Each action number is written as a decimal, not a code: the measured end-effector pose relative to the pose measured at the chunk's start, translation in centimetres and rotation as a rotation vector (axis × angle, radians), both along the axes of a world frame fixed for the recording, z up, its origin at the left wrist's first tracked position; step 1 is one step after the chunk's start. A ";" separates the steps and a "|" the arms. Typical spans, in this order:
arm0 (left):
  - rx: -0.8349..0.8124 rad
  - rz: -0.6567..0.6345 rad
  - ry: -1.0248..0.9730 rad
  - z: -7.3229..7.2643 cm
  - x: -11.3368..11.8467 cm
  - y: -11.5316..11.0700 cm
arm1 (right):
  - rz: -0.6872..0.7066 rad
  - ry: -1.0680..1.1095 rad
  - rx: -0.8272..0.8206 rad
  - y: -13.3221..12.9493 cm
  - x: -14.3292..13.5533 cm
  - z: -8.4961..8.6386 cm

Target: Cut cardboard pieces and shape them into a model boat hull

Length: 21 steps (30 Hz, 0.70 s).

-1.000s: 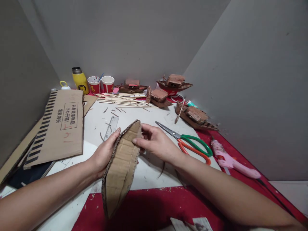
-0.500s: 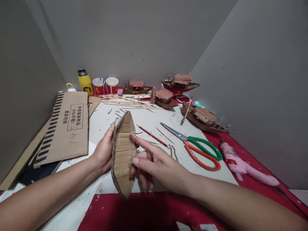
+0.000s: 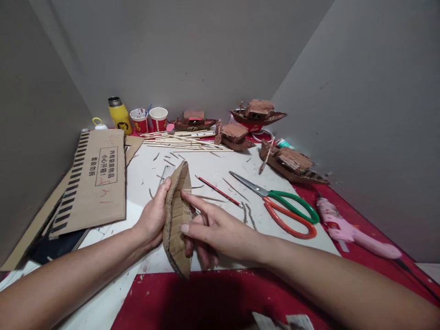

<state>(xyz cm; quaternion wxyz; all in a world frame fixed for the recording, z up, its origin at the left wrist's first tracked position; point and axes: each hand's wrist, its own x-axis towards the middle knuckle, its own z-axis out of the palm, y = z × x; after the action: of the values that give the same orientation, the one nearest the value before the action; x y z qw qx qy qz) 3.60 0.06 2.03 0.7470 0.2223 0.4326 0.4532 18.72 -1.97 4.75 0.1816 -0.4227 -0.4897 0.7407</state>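
A boat-shaped cardboard piece (image 3: pixel 178 220) is held upright on its end above the white board, its hollow side turned to the right. My left hand (image 3: pixel 153 220) grips its left side, with the fingers partly hidden behind it. From the right, my right hand (image 3: pixel 213 227) holds the other edge, index finger and thumb on the inner face and the other fingers curled below. Behind the piece, a clear ruler (image 3: pixel 167 172) partly shows. A red and black pencil (image 3: pixel 220 191) lies to the right, beside scissors (image 3: pixel 271 197) with green and orange handles.
Flat cardboard (image 3: pixel 94 183) lies at the left. Along the back stand a yellow bottle (image 3: pixel 120 118), paper cups (image 3: pixel 158 120), thin sticks (image 3: pixel 185 142) and several brown model boats (image 3: pixel 294 162). A pink glue gun (image 3: pixel 354 233) with a cord rests at the right on red cloth (image 3: pixel 165 302).
The cardboard piece has turned so its left outer side shows more and its inside less. My right index finger and thumb have shifted slightly left with it.
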 end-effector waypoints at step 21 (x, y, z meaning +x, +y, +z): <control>-0.188 -0.448 -0.239 0.9 -1.2 0.5 | -0.325 -0.060 0.592 3.4 2.5 -0.4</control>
<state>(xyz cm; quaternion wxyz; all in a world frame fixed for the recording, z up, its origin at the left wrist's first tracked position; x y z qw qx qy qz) 2.35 0.60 2.97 0.8918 0.1870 0.3217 0.2576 21.24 1.41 4.34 0.3977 -0.4457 -0.6148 0.5150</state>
